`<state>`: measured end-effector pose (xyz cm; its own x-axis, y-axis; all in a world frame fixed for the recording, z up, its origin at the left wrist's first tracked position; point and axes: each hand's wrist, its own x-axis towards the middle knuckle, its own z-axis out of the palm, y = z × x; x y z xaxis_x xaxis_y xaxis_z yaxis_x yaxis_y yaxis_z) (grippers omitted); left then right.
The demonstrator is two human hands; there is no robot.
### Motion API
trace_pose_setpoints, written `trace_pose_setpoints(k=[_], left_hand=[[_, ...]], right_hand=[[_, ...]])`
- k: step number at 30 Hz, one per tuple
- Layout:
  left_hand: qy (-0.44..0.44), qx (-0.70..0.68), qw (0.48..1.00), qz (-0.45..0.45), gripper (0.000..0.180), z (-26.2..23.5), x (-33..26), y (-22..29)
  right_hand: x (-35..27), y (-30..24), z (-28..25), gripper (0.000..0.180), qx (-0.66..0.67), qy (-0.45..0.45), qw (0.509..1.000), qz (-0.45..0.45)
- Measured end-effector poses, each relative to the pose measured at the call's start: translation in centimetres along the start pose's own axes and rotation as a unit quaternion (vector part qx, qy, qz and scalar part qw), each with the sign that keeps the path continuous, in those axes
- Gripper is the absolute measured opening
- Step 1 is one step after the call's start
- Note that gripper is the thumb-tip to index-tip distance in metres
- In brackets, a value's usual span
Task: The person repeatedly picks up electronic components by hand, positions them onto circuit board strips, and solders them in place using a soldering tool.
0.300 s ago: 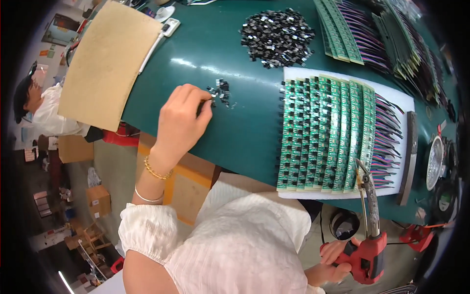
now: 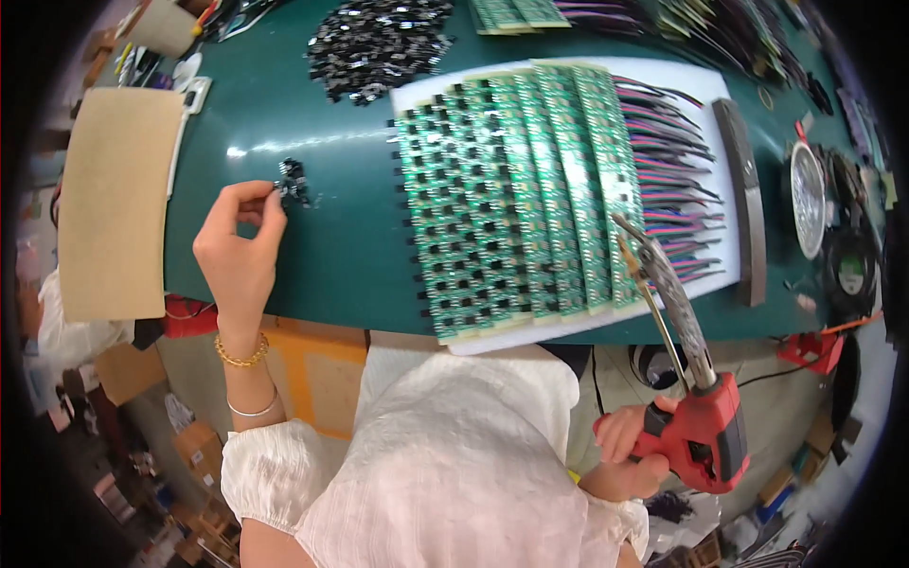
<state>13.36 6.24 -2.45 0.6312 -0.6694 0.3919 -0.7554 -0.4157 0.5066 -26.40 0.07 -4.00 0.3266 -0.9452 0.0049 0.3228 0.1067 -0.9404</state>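
In the head view, the left hand [image 2: 237, 248], fingers narrow, is at the small black parts [image 2: 294, 182], ten o'clock; whether closed on one, I cannot tell; the right hand [image 2: 629, 447] wraps the red gun-shaped tool [image 2: 703, 434], four o'clock. Light, single pinches should serve best.

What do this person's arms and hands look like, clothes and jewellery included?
The left hand and right hand are gloveless. On the left are a puffy white sleeve, a chunky gold-coloured bracelet and a thin silvery bangle; the right sleeve is white too.

Anything pinched in the left hand's grip [image 2: 239, 254] is too small to make out.
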Motion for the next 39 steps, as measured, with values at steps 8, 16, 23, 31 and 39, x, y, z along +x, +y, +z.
trace_pose_setpoints(k=[8,16,23,31,39], left_hand=[[-0.167,-0.214,0.941,0.203,0.029,-0.3,-3.6,11.3],[-0.205,-0.355,0.804,0.431,0.022,4.3,-6.4,16.4],[-0.178,-0.363,0.790,0.461,0.020,5.4,-6.6,16.4],[-0.199,-0.339,0.816,0.425,0.024,4.9,-6.0,16.0],[-0.212,-0.321,0.843,0.376,0.031,4.3,-4.2,15.7]], right_hand=[[-1.8,0.8,-1.7,0.038,-0.021,0.144,0.985,0.095],[1.8,-1.5,3.6,0.073,-0.139,0.086,0.985,0.049],[2.4,-1.9,2.0,0.068,-0.239,-0.059,0.968,0.050],[3.0,-3.1,2.6,0.014,-0.220,0.012,0.968,0.120],[2.8,-1.4,1.2,0.074,-0.276,-0.103,0.956,-0.017]])
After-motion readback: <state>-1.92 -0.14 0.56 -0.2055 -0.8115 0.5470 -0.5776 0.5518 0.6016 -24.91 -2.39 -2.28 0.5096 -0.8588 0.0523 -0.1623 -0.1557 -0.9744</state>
